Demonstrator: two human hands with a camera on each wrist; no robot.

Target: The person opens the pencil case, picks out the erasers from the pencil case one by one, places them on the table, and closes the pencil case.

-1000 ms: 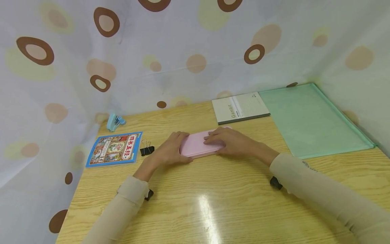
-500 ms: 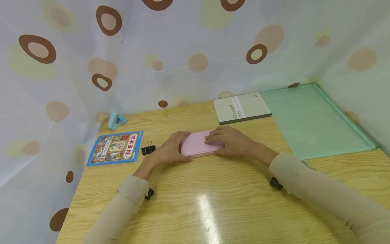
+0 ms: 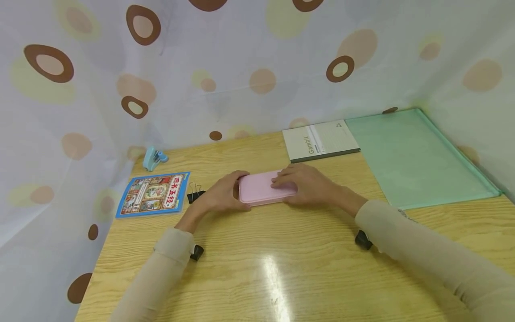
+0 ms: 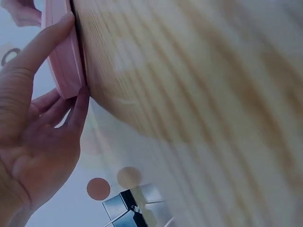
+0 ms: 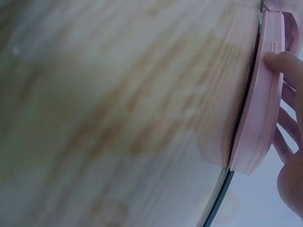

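Both hands hold a flat pink case (image 3: 263,188) at the centre of the desk (image 3: 281,268). The left hand (image 3: 219,196) curls round its 9 o'clock end; the right hand (image 3: 307,183) lies over its 3 o'clock end, thumb on the near edge. A binder clip (image 3: 196,195) sits near, at 9 o'clock.

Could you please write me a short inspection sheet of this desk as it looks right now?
Surface: wooden table, glare patch near the front.
Job's things: pink case lying flat, closed.
Clutter: picture book, binder clip, blue stapler, Gambit notebook, green folder.
Hands: left hand grips the case's left end; right hand rests on top, thumb on its front edge.
Cables: nothing seen.
Surroundings: spotted curtain on three sides.
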